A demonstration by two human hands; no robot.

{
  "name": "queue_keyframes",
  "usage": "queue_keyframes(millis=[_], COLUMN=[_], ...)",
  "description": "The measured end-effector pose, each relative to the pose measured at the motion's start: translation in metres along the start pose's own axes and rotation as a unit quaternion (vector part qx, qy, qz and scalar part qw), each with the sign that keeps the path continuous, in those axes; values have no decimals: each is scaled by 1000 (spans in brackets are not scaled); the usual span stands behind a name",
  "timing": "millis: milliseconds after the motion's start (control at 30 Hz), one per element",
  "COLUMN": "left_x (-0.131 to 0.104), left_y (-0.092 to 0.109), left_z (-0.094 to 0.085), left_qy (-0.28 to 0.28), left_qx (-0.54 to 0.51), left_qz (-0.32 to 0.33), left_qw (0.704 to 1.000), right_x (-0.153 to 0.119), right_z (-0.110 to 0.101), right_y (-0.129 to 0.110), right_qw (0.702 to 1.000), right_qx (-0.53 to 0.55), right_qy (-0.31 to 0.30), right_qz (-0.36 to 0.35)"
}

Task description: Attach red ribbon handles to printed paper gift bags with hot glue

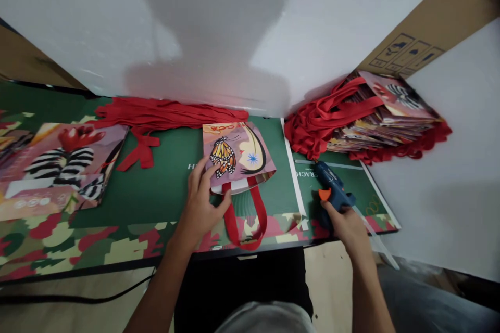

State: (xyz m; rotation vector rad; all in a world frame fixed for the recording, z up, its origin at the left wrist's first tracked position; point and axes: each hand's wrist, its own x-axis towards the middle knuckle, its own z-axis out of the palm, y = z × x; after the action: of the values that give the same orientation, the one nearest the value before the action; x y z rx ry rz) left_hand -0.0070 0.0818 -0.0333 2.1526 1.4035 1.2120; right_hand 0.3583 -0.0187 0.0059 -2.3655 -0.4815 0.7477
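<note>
A small printed paper bag (261, 158) with a butterfly and a stylised face lies on the green board in front of me. Its mouth faces me, and a red ribbon handle (262, 218) loops out toward the front edge. My left hand (203, 210) grips the bag's left side, fingers on the printed face and thumb at the mouth. Over to the right, my right hand (349, 229) is closed around a dark blue hot glue gun (332, 182) with an orange trigger. A translucent glue stick (380, 244) sticks out of its back end.
Behind the bag stretches a pile of red ribbon strips (172, 113). Flat printed bags (62, 161) lie at left. At the back right stands a thick stack of bags (390, 119) with red handles (312, 119). A white panel (97, 21) walls off the back.
</note>
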Motion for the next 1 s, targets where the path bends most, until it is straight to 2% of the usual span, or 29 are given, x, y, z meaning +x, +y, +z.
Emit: queue_keyframes(millis=[67,167,267,367,500,633,700,800,900,1000], left_x=[0,-1,-2,-2,-2,-2,-3,-4,-5,-5], left_y=[-1,-1,0,0,0,-1,-2,-4,-5,-5], left_z=[0,0,-1,-1,-1,-1,-1,-1,-1,0], left_qy=[0,0,-6,-11,-13,-14,-10,-9,-9,-6], left_qx=[-4,-7,-12,-16,-14,-25,-34,-44,-49,-55], left_qz=[-2,-5,-11,-17,-18,-22,-24,-24,-21,-16], left_qw=[1000,1000,1000,1000,1000,999,999,999,999,998], right_x=[-1,-8,-19,-27,-44,-71,-86,-101,-112,-120], right_z=[-4,-7,-9,-15,-18,-8,0,14,27,36], right_y=[4,17,36,47,38,13,2,-11,-20,-24], right_qw=[994,978,958,932,893,859,859,886,922,935], right_qx=[98,191,269,333,344,353,324,238,186,185], right_qy=[-41,-86,-97,-141,-265,-348,-374,-382,-337,-303], right_qz=[10,8,14,-25,-115,-129,-128,-110,-48,2])
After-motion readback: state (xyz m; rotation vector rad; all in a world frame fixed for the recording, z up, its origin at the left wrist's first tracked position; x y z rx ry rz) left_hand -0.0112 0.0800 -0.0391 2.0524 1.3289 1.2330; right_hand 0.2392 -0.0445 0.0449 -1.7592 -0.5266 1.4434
